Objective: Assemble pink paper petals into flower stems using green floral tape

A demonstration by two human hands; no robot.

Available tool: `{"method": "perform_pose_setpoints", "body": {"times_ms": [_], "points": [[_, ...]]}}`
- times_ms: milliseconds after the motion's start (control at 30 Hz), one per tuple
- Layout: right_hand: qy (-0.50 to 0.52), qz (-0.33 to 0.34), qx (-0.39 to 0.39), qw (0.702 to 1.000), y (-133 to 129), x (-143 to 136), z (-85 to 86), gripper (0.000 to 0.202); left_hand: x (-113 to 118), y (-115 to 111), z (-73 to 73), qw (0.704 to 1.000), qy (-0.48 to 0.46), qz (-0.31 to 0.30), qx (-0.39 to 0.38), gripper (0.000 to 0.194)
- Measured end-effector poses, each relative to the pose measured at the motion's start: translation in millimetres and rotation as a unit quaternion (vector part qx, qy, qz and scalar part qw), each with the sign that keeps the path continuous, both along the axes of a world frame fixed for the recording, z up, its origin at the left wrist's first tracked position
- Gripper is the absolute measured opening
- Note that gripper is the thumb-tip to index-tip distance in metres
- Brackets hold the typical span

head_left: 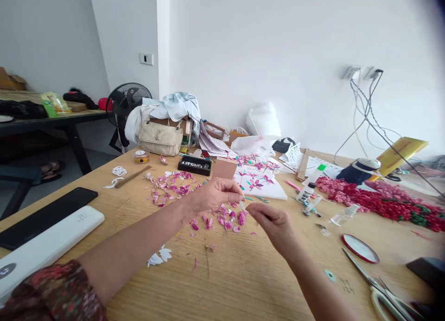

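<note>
Over the middle of the wooden table, my left hand is closed in a pinch on a small whitish piece. Just right of it, my right hand is also pinched, its fingertips close to the lower end of that piece; what they hold is too small to make out. Loose pink petals lie on the table below and behind both hands. White petal shapes rest in front of my left forearm. Behind the hands, finished-looking pink flowers lie on a white sheet.
Scissors and a round red-rimmed dish lie at the right. Small bottles and red and pink bundles sit behind them. A white device and a black phone-like slab are at the left.
</note>
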State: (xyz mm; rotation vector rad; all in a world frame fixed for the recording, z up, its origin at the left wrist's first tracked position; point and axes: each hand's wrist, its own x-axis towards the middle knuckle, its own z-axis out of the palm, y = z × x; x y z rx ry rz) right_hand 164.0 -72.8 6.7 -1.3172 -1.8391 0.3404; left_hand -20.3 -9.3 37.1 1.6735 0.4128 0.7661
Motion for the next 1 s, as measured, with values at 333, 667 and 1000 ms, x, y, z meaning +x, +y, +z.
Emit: {"method": "perform_pose_setpoints", "body": {"times_ms": [333,667,1000], "points": [[-0.208,-0.008,0.117,0.971,-25,-4,48.2,0.025,5,-7,3.1,0.967,0.146,0.035,0.208,0.01],[0.009,-0.015,0.014,1.0,0,4,3.0,0.023,4,-4,-1.4,1.0,-0.002,0.006,0.004,0.012],[-0.295,0.017,0.178,0.939,-30,-14,44.7,0.028,6,-10,2.7,0.944,0.17,0.065,0.275,0.013]]}}
